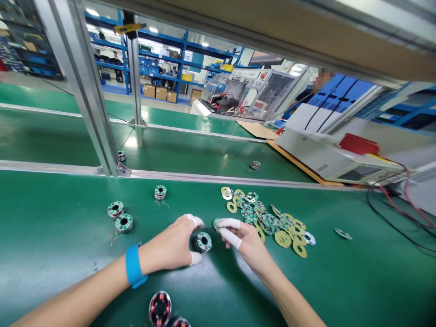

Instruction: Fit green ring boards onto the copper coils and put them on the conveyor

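A small round stator [203, 241], topped by a green ring board, is pinched on the green mat [51, 236] between the capped thumb and forefinger of the left hand [172, 247]; its axis stands upright, the hole facing up. The right hand [243, 240] is placed just to the right of the stator, close but apparently not touching it. A thin green disc [215, 222] seems to be nipped at its capped fingertips [227, 223], though little of it is shown. The left hand is thus the one on the stator, the right the nearer to the heap of ring boards and yellow washers [269, 220], which is spread right of the stator and beyond it. To the left of the stator two more finished units [120, 216] are seen, and a third [160, 191] beyond it. Nearer than the stator, two copper-wound coils [160, 309] are cut off at the frame's lower edge. Nothing is interposed between the right hand and the stator.
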The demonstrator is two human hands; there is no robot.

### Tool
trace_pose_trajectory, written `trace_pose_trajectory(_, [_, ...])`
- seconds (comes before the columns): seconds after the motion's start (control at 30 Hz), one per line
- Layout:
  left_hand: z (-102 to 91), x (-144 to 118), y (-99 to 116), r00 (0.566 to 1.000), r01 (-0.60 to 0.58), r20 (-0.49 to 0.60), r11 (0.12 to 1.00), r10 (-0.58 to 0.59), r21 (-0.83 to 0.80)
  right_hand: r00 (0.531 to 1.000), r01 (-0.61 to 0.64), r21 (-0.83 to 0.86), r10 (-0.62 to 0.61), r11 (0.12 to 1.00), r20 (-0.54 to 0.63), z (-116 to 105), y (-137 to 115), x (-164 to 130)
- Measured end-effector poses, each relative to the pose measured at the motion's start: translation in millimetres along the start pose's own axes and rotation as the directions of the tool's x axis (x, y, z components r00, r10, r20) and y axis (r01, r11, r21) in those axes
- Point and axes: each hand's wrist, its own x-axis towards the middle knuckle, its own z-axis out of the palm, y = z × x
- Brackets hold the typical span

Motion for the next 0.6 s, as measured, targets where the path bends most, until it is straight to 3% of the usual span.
trace_pose_trajectory(0.2, [24.7, 5, -1, 0.994, 0.022, -0.110, 0.999, -0.017, 0.045, 1.000, 0.013, 0.005, -0.014, 1.000, 0.017, 4, -1, -1])
trace_pose_trajectory(0.37, [29.1, 6, -1, 0.989, 0.047, -0.147, 0.997, -0.037, 0.069, 0.999, 0.020, -0.045, -0.018, 0.999, 0.048, 9, 0, -3])
trace_pose_trajectory(0.5, [28.8, 8, 0, 0.986, 0.032, -0.168, 0.997, -0.020, 0.073, 0.987, 0.158, -0.229, -0.152, 0.960, 0.041, 15, 1, -8])
trace_pose_trajectory(0.6, [30.2, 9, 0, 0.985, -0.003, -0.170, 0.997, 0.016, 0.074, 0.954, 0.283, -0.434, -0.297, 0.855, 0.038, 19, 4, -10])
